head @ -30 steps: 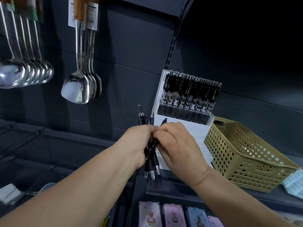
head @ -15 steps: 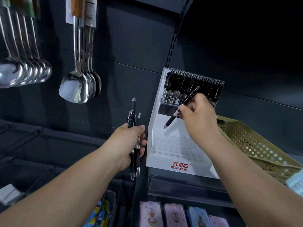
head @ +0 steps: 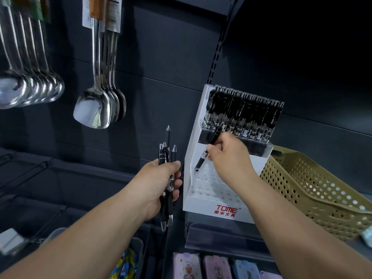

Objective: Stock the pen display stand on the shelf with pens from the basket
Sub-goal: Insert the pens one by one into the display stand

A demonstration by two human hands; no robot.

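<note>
A white stepped pen display stand sits on the dark shelf, its top tier filled with a row of black pens and its lower tiers showing bare holes. My right hand pinches a single black pen, tilted with its tip down at a hole at the left of the middle tier. Left of the stand, my left hand grips a bundle of black pens held upright. The tan perforated basket stands just right of the stand; its inside is hidden.
Steel ladles and spatulas hang from the back wall at upper left. A lower shelf holds pastel phone cases. A shelf upright runs behind the stand.
My right hand took one pen from the bundle, carried it up to the stand, then lowered it toward the middle tier's left holes. My left hand moved left with the remaining pens.
</note>
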